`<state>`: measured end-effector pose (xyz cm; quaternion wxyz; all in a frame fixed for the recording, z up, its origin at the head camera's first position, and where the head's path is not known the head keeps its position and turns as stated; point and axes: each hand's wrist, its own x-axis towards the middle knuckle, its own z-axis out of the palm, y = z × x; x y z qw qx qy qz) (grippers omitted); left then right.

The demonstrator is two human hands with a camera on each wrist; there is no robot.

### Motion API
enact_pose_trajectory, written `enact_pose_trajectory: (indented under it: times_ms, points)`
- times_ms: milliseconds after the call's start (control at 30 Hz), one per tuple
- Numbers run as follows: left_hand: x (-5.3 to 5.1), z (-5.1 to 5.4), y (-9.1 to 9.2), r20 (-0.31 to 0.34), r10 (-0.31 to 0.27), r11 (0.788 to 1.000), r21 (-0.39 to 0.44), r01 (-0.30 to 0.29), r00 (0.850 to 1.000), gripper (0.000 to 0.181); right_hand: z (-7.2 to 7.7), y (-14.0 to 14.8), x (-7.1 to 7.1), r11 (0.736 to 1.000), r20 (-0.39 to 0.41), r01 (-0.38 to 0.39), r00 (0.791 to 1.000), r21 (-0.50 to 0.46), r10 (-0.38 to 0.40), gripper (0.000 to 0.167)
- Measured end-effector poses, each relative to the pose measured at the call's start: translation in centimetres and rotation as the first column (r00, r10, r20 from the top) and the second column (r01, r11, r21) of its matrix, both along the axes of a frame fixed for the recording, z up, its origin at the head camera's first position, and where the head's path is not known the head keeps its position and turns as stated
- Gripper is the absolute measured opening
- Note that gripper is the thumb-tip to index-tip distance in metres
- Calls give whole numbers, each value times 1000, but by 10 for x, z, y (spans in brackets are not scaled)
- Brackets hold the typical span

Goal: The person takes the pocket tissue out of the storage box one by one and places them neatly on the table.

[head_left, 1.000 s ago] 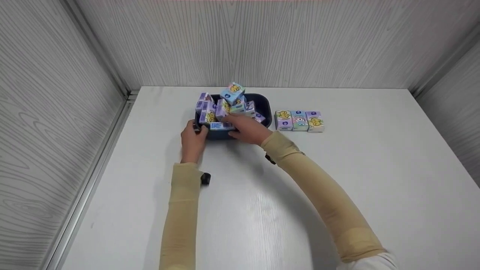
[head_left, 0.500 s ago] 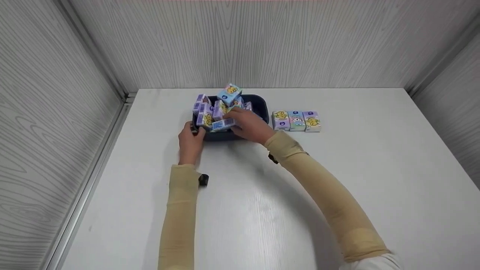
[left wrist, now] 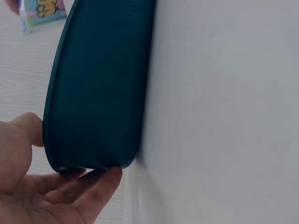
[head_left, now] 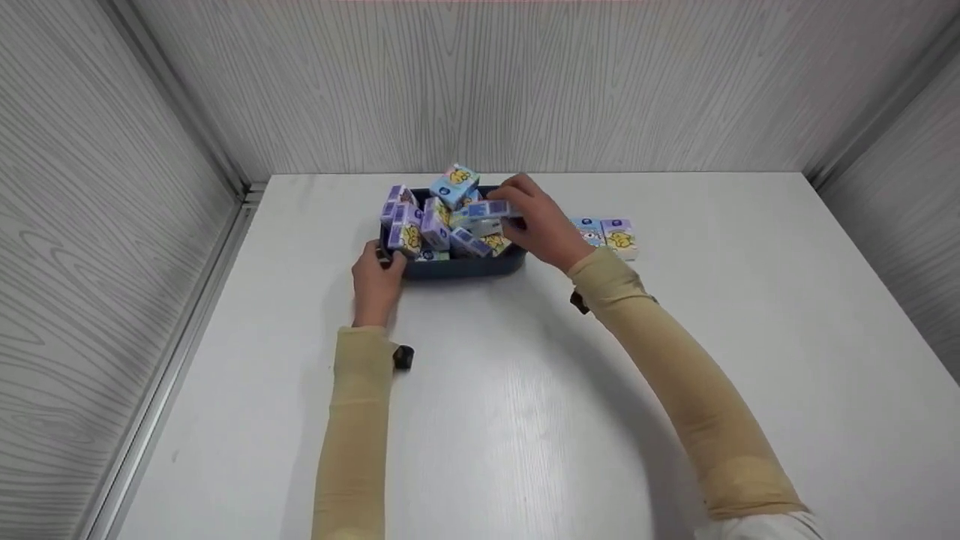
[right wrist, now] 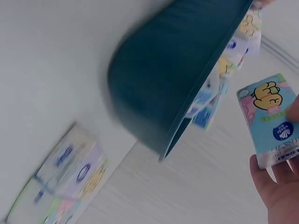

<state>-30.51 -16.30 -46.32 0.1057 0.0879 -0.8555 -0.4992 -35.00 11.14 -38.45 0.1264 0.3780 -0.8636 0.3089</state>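
A dark blue plastic basket (head_left: 465,268) at the back of the table is heaped with small tissue packs (head_left: 405,229), purple and blue with yellow cartoon figures. My left hand (head_left: 375,289) holds the basket by its near left corner. In the left wrist view the thumb lies at the rim of the basket (left wrist: 98,84) and the fingertips touch its end wall. Above the basket's right side, my right hand (head_left: 546,229) grips a tissue pack (head_left: 487,210). The right wrist view shows this blue pack (right wrist: 266,112) between thumb and fingers, apart from the basket.
Right of the basket, a row of tissue packs (head_left: 619,238) lies side by side on the white table (head_left: 465,390), partly hidden by my right hand. Wood-grain panels (head_left: 480,82) stand behind the table and at both sides.
My right hand has lifted a tissue pack from the front of the basket and moved up and right with it. My left hand stays at the basket's corner.
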Motion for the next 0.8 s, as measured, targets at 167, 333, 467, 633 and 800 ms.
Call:
enact_pose_trajectory:
  times_ms: [167,333,467,633,800]
  points:
    - [0,0,0,-2,-3,1000,-3,3,1000,43,-2,41,-7,988,1,147,989,45,-148,39]
    - [1,2,0,11,-7,1000,-2,7,1000,46,-8,86,-12,956,68,276,956,101,-284,42]
    - [2,3,0,18,-4,1000,3,4,1000,46,-14,118,-17,925,109,360,922,120,-373,42]
    - [1,2,0,11,-7,1000,15,7,1000,44,-21,156,-19,878,76,463,878,119,-473,40]
    - [1,2,0,2,-10,1000,19,10,1000,42,-30,186,-16,822,66,557,821,119,-567,40]
